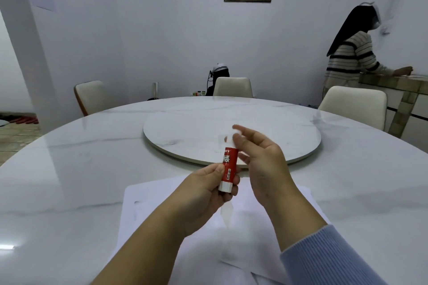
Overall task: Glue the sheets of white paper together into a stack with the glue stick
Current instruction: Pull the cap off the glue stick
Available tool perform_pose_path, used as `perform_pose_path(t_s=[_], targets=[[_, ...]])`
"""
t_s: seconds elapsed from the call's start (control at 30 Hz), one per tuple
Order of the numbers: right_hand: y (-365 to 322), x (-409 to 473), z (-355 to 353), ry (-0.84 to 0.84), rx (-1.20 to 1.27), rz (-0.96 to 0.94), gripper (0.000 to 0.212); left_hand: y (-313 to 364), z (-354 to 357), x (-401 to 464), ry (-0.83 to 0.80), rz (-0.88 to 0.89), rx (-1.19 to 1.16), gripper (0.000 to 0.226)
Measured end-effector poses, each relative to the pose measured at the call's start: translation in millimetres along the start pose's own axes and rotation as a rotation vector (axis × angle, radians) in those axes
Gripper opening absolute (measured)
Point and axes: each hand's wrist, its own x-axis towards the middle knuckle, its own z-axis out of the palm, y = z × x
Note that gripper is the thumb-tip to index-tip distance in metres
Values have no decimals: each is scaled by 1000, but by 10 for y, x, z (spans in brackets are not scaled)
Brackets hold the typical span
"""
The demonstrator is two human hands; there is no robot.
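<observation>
Now the left hand holds the glue stick above the sheets of white paper, its fingers curled around the lower part of the red tube. The right hand is at the upper end of the tube, where the white cap seems to be. The picture is blurred there, so I cannot tell if its fingers pinch the cap or only touch it.

I judge the glue stick light and stiff, with a smooth plastic body that can slip; it is best taken around the middle of the tube, as the left hand does. The sheets lie flat on the counter, near the person, some overlapping and turned at different angles. Paper like this is thin, bends easily and slides on a polished top, so one hand probably has to press a sheet while glue goes on.

Behind the hands lies a round turntable, its edge near the far side of the paper. Chairs stand around the counter, well apart from the work. Another person stands at the right by a side table.
</observation>
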Motion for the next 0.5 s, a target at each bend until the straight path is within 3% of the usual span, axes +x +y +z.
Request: perform_pose_path(t_s=[0.13, 0.2, 0.3, 0.5], targets=[[-180, 146, -143, 186, 311, -175, 14, 65, -59, -42, 48, 16, -6, 32], [-224, 211, -264, 250, 230, -220, 17, 95, -99, -24, 148, 54, -48, 30], [-153, 337, -300, 275, -151, -112, 19, 143, -160, 4, 233, 118, -83, 27], [335, 553, -142, 68, -990, 12, 21, 178, -210, 8, 185, 116, -127, 24]])
